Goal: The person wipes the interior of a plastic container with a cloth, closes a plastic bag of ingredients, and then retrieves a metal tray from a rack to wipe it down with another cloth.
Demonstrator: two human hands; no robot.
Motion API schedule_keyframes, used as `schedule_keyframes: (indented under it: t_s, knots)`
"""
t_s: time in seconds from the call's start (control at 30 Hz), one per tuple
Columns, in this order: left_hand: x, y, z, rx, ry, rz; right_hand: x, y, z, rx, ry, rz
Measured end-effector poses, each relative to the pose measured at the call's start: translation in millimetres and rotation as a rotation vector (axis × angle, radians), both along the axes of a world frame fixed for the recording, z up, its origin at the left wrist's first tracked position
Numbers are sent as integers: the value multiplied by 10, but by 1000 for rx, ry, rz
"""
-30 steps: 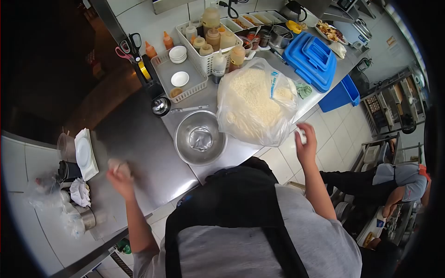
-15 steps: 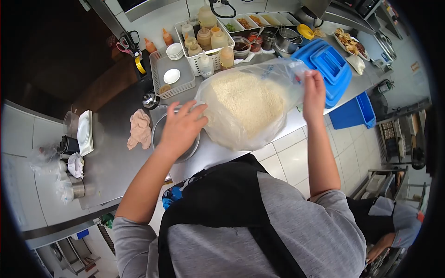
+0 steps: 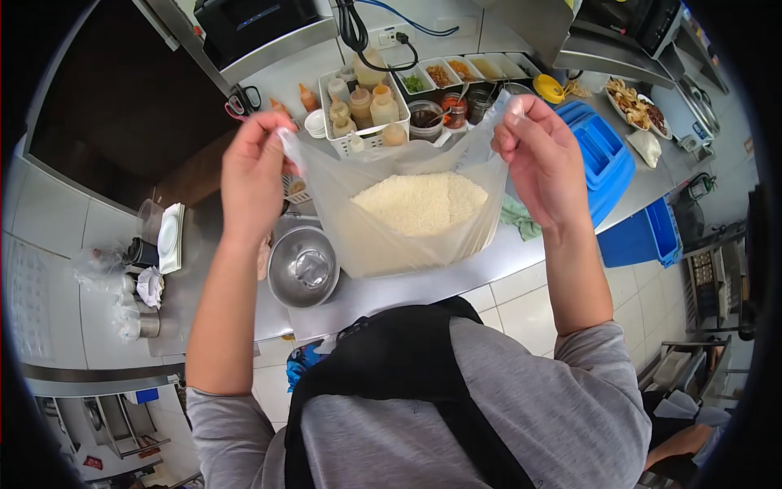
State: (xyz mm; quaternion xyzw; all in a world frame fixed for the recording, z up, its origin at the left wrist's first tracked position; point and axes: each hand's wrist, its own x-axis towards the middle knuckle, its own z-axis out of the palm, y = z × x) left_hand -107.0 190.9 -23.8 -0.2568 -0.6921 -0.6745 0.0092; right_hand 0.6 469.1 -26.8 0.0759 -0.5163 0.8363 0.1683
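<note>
A large clear plastic bag stands on the steel counter, its mouth spread wide. Inside lies a heap of pale, coarse crumbs. My left hand pinches the bag's upper left edge, fingers closed on the plastic. At the upper right edge, my right hand grips the bag's rim in the same way, raised to about equal height. A steel mixing bowl sits just left of the bag, below my left forearm, with only reflections visible inside.
Behind the bag stands a white basket of squeeze bottles, beside several topping trays. To the right are a blue lid, a green cloth and a blue bin. Another person's arm shows at lower right.
My left hand has gone from open beside the bag to pinching its left edge. Both hands have risen, pulling the bag's mouth up and apart. More of the bowl now shows.
</note>
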Motion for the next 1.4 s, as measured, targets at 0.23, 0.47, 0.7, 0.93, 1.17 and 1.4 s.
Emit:
schedule_keyframes:
  t_s: [0.23, 0.47, 0.7, 0.93, 1.17, 1.4]
  knots:
    - [63, 92, 147, 64, 82, -48, 151, -99, 53, 212, 96, 37]
    - [261, 253, -1, -221, 2, -149, -113, -200, -671, 126, 199, 3]
    - [238, 763, -161, -427, 216, -312, -290, -722, -961, 574, 64, 396]
    - [-103, 534, -713, -276, -410, -266, -396, -652, -903, 333, -429, 269]
    - [623, 661, -933, -166, -112, -121, -584, -650, -1186, 358, -19, -55]
    - [233, 708, -977, -540, 444, 61, -209, -729, -969, 820, 124, -147]
